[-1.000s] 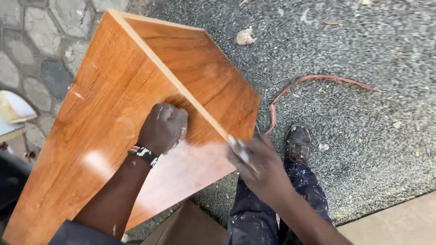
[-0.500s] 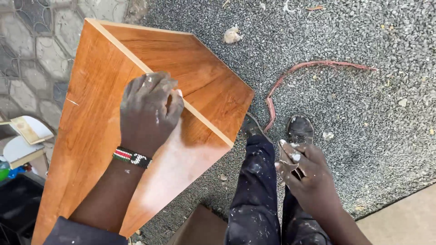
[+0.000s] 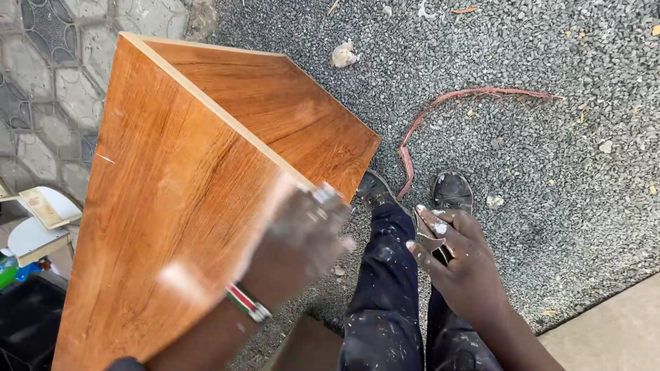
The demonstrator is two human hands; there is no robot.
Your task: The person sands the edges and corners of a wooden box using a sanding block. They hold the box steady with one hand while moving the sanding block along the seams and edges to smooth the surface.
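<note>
Since half a second ago, the left hand (image 3: 302,237) has slid down the wooden panel (image 3: 172,206) toward its near right edge and is now blurred with motion, while the right hand (image 3: 457,257) has stayed close by the knees. Seen from above, a person stands on grey gravel (image 3: 536,158), looking down at two glossy, reddish-brown wood-grain boards joined at a sharp corner, with a pale raw edge running along the seam. The large panel leans toward the person, likely so its face can be reached. The left hand, with a striped beaded bracelet (image 3: 249,302) at the wrist, lies over the panel's surface near the seam; the blur hides whether its fingers are spread flat or curled around something, so I cannot tell. The right hand, flecked with white, is held away from the wood with its fingers closed on a small dark object (image 3: 434,244), possibly a scraper or blade, kept clear while the other hand works. Paint-spattered dark trousers (image 3: 385,295) and two dark shoes (image 3: 450,192) show below. A reddish strap (image 3: 440,110) curves across the gravel beyond the feet.
</note>
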